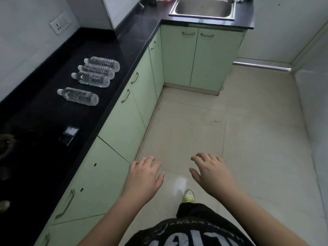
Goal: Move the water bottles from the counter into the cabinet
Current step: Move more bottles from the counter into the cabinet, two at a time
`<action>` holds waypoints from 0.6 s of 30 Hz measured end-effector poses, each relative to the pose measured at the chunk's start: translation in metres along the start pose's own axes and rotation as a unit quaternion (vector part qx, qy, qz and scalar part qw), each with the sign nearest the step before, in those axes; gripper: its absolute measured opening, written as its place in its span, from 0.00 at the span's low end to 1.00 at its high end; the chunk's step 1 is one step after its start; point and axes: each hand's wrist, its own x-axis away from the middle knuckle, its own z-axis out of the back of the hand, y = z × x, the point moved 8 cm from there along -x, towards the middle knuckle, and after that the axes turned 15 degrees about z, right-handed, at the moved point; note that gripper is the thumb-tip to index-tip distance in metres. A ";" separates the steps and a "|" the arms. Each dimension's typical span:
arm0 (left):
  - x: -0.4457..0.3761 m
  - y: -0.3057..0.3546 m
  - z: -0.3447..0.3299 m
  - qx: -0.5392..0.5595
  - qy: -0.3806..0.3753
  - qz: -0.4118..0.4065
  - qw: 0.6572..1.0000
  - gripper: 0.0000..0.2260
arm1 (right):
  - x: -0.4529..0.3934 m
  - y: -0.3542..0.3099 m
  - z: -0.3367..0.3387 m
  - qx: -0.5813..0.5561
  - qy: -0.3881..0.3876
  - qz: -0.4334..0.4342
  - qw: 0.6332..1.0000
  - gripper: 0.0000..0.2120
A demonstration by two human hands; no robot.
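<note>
Several clear water bottles lie on their sides on the black counter [53,55] at the left. Three lie close together [95,71], and a single bottle [79,96] rests nearer to me, apart from them. Pale green cabinet doors [124,121] run under the counter, all closed. My left hand [144,176] and my right hand [211,172] hover over the floor in front of me, fingers spread, holding nothing. Both are well short of the bottles and to their right.
A small dark device [70,133] lies on the counter nearer to me. A stove burner [5,142] shows at the far left edge. A steel sink [204,8] sits in the far counter. A wall socket [59,23] is above the counter. Tiled floor [239,130] stretches ahead.
</note>
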 end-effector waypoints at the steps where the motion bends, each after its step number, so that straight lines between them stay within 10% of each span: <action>1: -0.015 0.000 0.004 0.002 0.003 0.013 1.000 0.18 | -0.017 0.010 0.005 0.002 -0.006 0.013 1.000 0.15; 18: -0.217 -0.141 0.035 0.052 0.044 0.212 0.975 0.20 | -0.330 0.010 0.040 -0.013 -0.047 0.182 0.982 0.20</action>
